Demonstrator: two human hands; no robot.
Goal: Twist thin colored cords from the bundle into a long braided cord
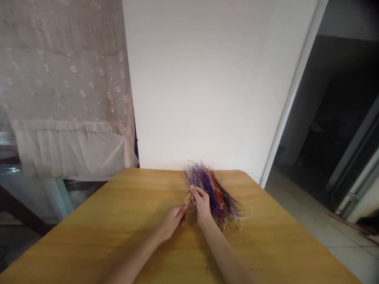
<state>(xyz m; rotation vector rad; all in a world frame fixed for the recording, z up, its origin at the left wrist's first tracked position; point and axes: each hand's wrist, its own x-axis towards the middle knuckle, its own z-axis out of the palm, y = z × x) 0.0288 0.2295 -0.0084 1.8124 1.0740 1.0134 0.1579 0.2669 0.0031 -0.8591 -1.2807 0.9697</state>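
Observation:
A loose bundle of dyed, straw-like fibres [204, 177], purple, orange and dark with pale strands, lies near the far side of the table. My right hand [202, 203] is closed in a pinch at the bundle's left side and covers part of it. A thin pale strand [186, 198] loops out beside its fingertips. Just left and nearer to me, my left hand [174, 221] is closed too, its fingertips almost meeting those of the right at the strand. The exact hold of the fingers is too small to make out.
The wooden table [133, 209] has its far edge against a white wall panel [207, 86]. A lace curtain [71, 90] hangs at the left. On the right are a dark doorway [325, 106] and a tiled floor [299, 201]. Stray fibres stick out to the bundle's right.

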